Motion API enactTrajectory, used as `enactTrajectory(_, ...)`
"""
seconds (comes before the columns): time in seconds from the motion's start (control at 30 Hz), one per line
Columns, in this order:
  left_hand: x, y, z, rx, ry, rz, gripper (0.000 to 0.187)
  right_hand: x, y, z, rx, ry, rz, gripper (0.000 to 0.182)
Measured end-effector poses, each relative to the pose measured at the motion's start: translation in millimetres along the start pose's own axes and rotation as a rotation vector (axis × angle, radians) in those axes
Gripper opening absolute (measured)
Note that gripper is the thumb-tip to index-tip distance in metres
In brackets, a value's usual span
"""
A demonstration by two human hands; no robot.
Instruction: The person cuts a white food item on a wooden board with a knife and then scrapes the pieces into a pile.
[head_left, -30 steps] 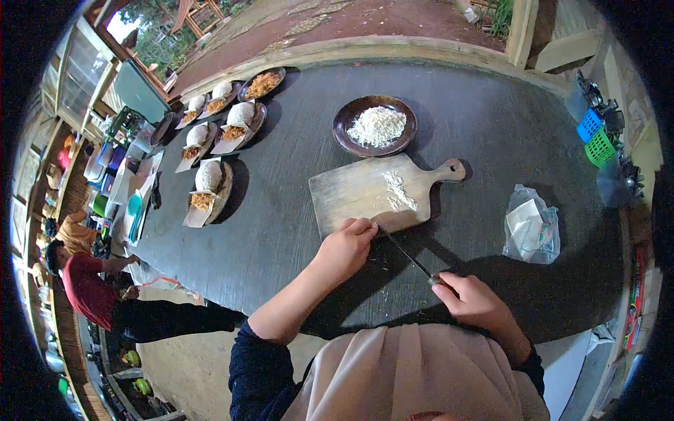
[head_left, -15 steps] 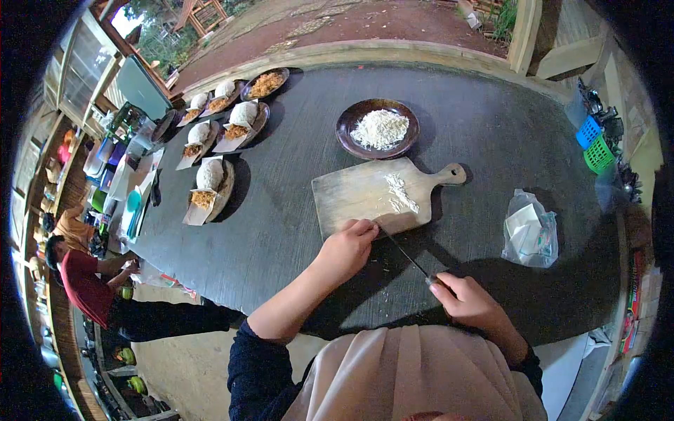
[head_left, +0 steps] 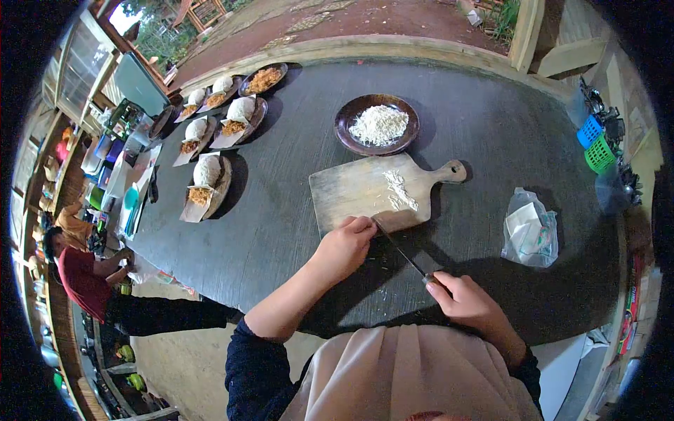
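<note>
My right hand [head_left: 469, 303] is wrapped round the handle of a knife [head_left: 401, 250], whose blade points up and left to the near edge of the wooden cutting board [head_left: 347, 189]. At the blade's tip, my left hand [head_left: 345, 247] has its fingers pressed together; what they hold, if anything, is hidden. White shreds [head_left: 398, 191] lie on the right part of the board. Just beyond the board, a dark brown plate [head_left: 342, 135] bears a heap of white shreds [head_left: 380, 125].
Several plates with rice mounds [head_left: 207, 170] and orange-brown food stand at the left. A plastic bag [head_left: 530, 228] lies at the right, with a green basket [head_left: 599, 154] beyond. A person in a red shirt [head_left: 81, 281] stands at far left.
The view has shifted slightly. My hands and the knife keep nearly the same place at the board's near edge. The person at far left has moved a little.
</note>
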State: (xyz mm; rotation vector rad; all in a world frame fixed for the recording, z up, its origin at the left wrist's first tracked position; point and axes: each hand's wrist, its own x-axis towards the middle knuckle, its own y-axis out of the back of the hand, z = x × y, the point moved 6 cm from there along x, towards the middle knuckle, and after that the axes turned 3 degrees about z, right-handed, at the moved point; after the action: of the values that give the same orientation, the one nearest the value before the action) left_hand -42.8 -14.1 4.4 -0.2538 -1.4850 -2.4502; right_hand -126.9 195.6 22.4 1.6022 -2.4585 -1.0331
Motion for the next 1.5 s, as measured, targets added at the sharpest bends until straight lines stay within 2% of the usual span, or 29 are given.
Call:
enactTrajectory(0.13, 1.1, 3.2, 3.4, 0.027, 0.012, -0.006, 0.036, -5.6, 10.3, -2.7, -0.057, -0.059, -0.068, 0.025)
enactTrajectory(0.37, 0.5, 0.7, 1.7, 0.023, 0.019, -0.001, 0.038, -8.2, 16.6, 7.2, -0.030, 0.004, -0.083, 0.027)
enactTrajectory(0.57, 1.2, 1.9, 2.2, 0.027, 0.013, -0.004, 0.034, -3.8, 4.7, 6.3, 0.041, -0.023, -0.006, 0.027)
enactTrajectory(0.63, 0.9, 1.6, 0.9, 0.025, 0.010, -0.005, 0.032, -1.2, 1.2, 6.1, 0.088, 0.029, -0.024, 0.027)
enactTrajectory(1.27, 1.1, -1.9, -0.4, 0.069, 0.051, -0.051, 0.028, 7.3, -7.0, 11.7, 0.059, 0.100, 0.034, 0.025)
enactTrajectory(1.5, 1.7, -0.3, 2.0, 0.065, 0.064, -0.026, 0.033, -5.3, 16.3, 6.6, 0.013, 0.059, -0.056, 0.026)
